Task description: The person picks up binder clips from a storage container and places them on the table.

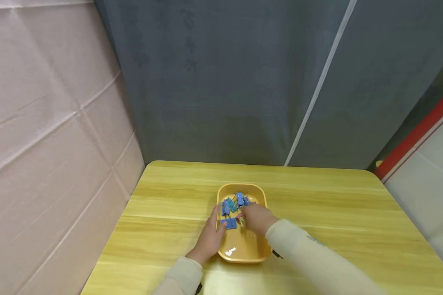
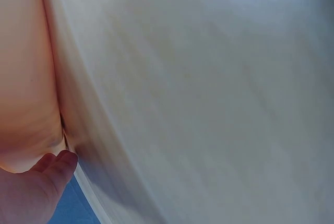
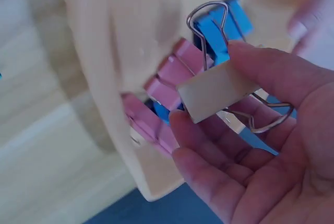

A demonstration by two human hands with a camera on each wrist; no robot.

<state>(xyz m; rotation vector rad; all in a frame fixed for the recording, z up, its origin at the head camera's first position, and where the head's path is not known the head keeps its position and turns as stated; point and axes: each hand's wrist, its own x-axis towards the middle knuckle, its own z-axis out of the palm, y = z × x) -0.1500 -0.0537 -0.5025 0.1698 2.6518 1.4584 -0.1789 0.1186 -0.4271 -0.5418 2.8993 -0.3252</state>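
A yellow-orange plastic tray [image 1: 243,250] on the table holds several binder clips. My left hand [image 1: 209,239] holds the tray's left wall, thumb over the rim and fingers outside; the left wrist view shows fingers [image 2: 61,167] against the tray wall [image 2: 26,67]. Inside the tray, my right hand [image 1: 258,217] pinches a cream binder clip [image 3: 216,91] between thumb and fingers, its wire handles sticking out both sides. Behind it lie pink binder clips [image 3: 175,72] and a blue one [image 3: 224,25]. Blue clips [image 1: 231,223] and a teal clip [image 1: 231,204] sit near my left thumb.
The wood-grain table [image 1: 170,196] spreads around the tray. A dark grey curtain [image 1: 206,82] hangs behind its far edge, with a pale cloth wall [image 1: 51,123] on the left and a white panel with a red strip [image 1: 421,131] on the right.
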